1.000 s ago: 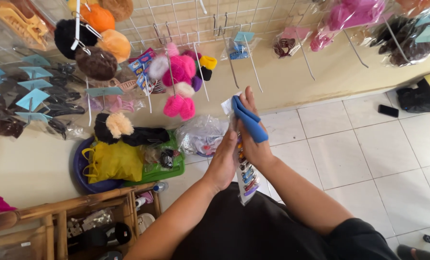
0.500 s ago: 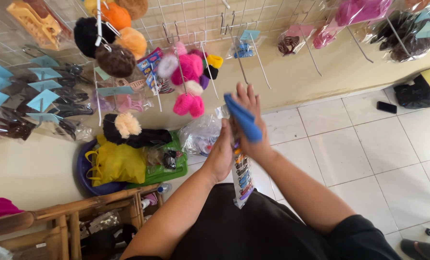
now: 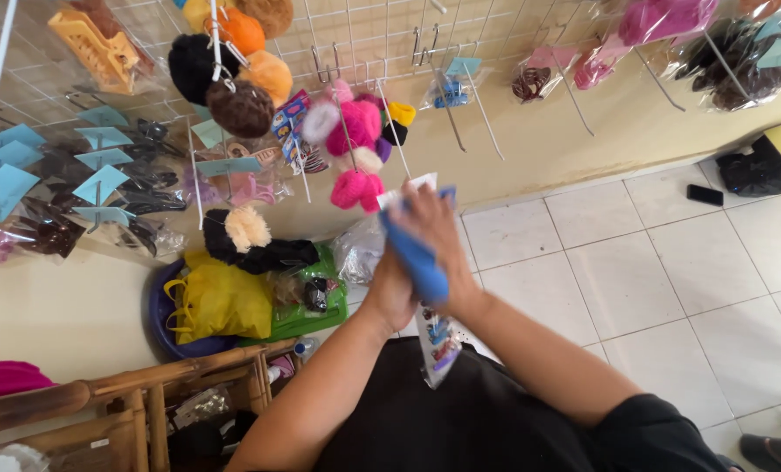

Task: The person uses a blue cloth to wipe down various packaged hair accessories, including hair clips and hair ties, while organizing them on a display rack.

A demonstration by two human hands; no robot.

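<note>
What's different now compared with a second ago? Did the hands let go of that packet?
No release: the left hand and right hand still clasp the blue-topped clear packet, its lower end hanging below. The hands have closed tighter over the blue top. The view shifted slightly. The pink pom-poms and yellow bag stayed put.

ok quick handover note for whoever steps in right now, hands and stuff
Left hand and right hand are raised together, gripping the blue card of a clear packet of small clips, which hangs down below the hands.
The packet is not on any hook; the wire grid with its hooks is just beyond the hands.
More packets lie in the green tray on the floor.
</note>
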